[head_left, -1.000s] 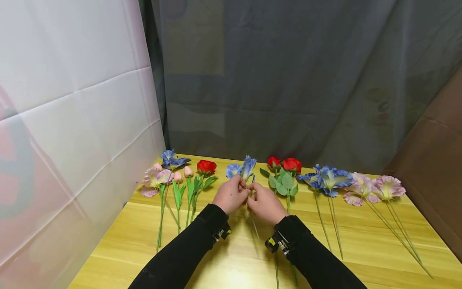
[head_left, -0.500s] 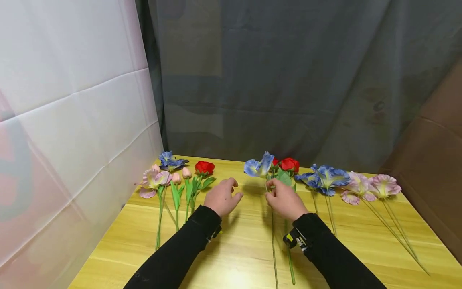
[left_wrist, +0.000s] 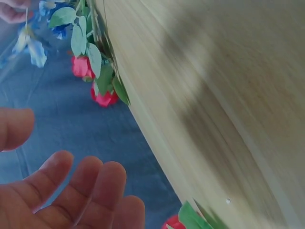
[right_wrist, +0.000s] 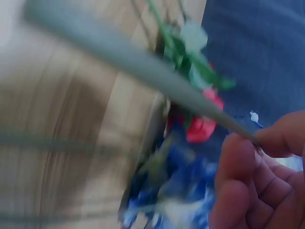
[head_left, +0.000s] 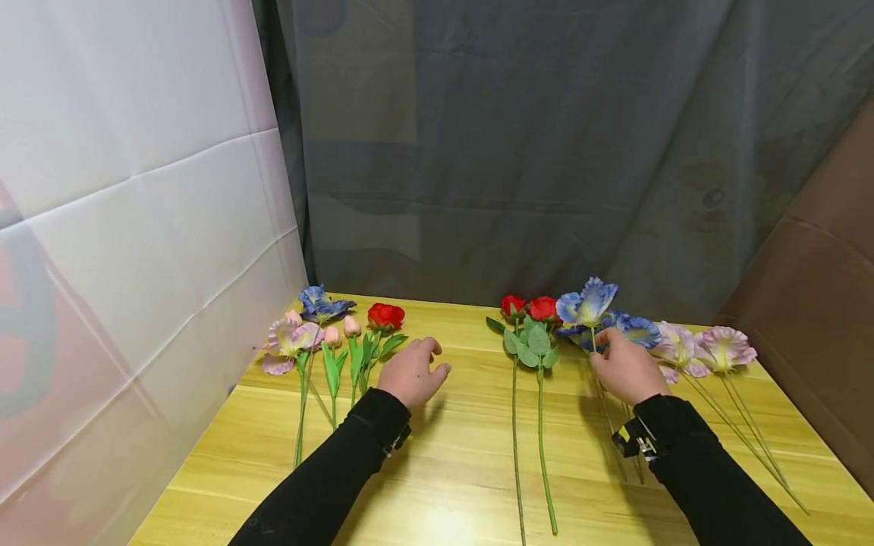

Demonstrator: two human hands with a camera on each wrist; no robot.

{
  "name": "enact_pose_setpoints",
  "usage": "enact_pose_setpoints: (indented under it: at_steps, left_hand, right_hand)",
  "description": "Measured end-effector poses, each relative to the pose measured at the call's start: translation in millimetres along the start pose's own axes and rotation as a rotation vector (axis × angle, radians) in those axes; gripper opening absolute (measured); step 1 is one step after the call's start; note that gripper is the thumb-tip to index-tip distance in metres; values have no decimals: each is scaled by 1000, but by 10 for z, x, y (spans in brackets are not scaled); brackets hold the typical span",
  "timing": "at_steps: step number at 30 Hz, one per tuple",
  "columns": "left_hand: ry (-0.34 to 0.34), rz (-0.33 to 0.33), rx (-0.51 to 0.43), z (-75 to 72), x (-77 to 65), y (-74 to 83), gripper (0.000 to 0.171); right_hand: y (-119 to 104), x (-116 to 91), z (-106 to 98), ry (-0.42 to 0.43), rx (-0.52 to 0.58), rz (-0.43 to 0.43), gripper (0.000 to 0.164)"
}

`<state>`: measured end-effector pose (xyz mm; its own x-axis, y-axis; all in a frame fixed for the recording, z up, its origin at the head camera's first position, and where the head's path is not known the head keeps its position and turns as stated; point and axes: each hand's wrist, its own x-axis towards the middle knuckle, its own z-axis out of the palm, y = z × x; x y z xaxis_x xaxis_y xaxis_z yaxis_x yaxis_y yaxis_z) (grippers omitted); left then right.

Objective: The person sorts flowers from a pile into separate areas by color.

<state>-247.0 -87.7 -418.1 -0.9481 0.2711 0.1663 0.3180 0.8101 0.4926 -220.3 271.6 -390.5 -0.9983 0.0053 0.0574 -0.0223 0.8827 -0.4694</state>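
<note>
My right hand (head_left: 630,368) pinches the thin stem of a light blue artificial iris (head_left: 589,303) between thumb and fingers. Its bloom is raised over the blue irises (head_left: 635,330) that lie on the table. In the right wrist view the held stem (right_wrist: 143,76) runs blurred across the picture into the fingertips. My left hand (head_left: 413,371) hovers above the table with relaxed fingers, right of the single red flower (head_left: 386,316). Nothing lies between its thumb and fingers (left_wrist: 109,186) in the left wrist view.
Two red roses (head_left: 543,309) with long stems lie at the middle right. Pink flowers (head_left: 729,350) lie farther right. At the left are pink tulips (head_left: 351,326), a pink-purple flower (head_left: 290,340) and a blue iris (head_left: 324,305). A dark curtain (head_left: 492,167) hangs behind the table (head_left: 451,470).
Both hands were together at the light blue iris. The left hand has let go and moved left; the right hand has carried the iris rightward, past the roses to the blue irises.
</note>
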Motion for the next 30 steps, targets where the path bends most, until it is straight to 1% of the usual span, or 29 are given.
enact_pose_setpoints:
  at_steps: [5, 10, 12, 16, 19, 23, 26, 30]
  left_hand:
    - [3, -11, 5, 3, 4, -11, 32]
    - [-4, -18, -5, 3, 2, -22, 32]
    - [-7, -20, -9, -2, 1, -24, 32]
    - [-11, -20, -12, -5, -4, -25, 33]
    - [-15, -19, -11, -9, -15, -19, 32]
    - [-26, -28, -15, -19, -31, -12, 33]
    - [-26, -36, -21, -19, -31, -18, 33]
    - [-17, -37, -25, -26, -12, -39, 33]
  right_hand:
    - [269, 9, -103, -4, -11, 31, 44]
    - [511, 46, -110, 1, -42, 58, 44]
    - [586, 55, -93, -10, -63, 74, 43]
    - [689, 71, -24, -82, -77, 129, 36]
    - [735, 86, 55, -147, -47, 176, 29]
    - [770, 108, 136, -179, -31, 189, 25]
    - [786, 125, 134, -153, -68, 170, 32]
    - [813, 131, 77, -107, -101, 154, 53]
